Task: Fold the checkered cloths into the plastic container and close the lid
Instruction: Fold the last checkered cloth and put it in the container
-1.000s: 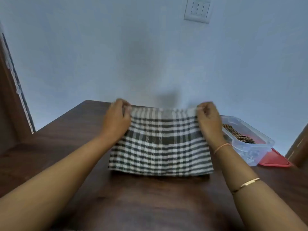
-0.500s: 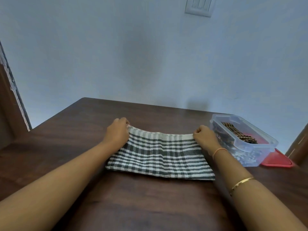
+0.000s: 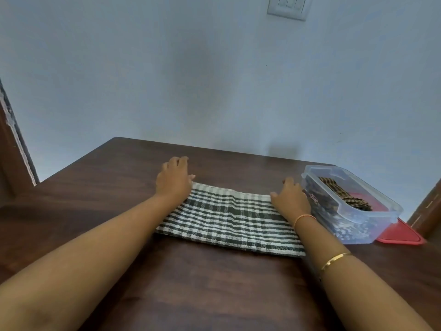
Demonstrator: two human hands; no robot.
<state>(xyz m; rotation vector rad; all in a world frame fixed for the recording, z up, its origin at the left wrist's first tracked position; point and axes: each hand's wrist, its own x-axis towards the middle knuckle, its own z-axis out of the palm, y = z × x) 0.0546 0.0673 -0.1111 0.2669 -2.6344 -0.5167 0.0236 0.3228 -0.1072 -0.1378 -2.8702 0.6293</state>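
Note:
A green-and-white checkered cloth [image 3: 229,218] lies flat on the dark wooden table [image 3: 191,283], folded into a wide strip. My left hand [image 3: 174,177] rests at its far left corner with the fingers spread, palm down. My right hand [image 3: 290,199] lies flat on its far right corner, fingers apart. Neither hand pinches the fabric. To the right stands a clear plastic container [image 3: 372,225] with a brown checkered cloth [image 3: 346,194] folded inside. The red lid [image 3: 403,235] lies on the table beside and partly under the container.
The table's far edge meets a pale wall with a switch plate [image 3: 287,7] high up. Wooden furniture [image 3: 427,206] stands at the right edge of view and a door frame [image 3: 12,144] at the left.
Both hands brought the cloth's raised top edge down onto the table and let go of it. Their fingers now lie spread on the far corners.

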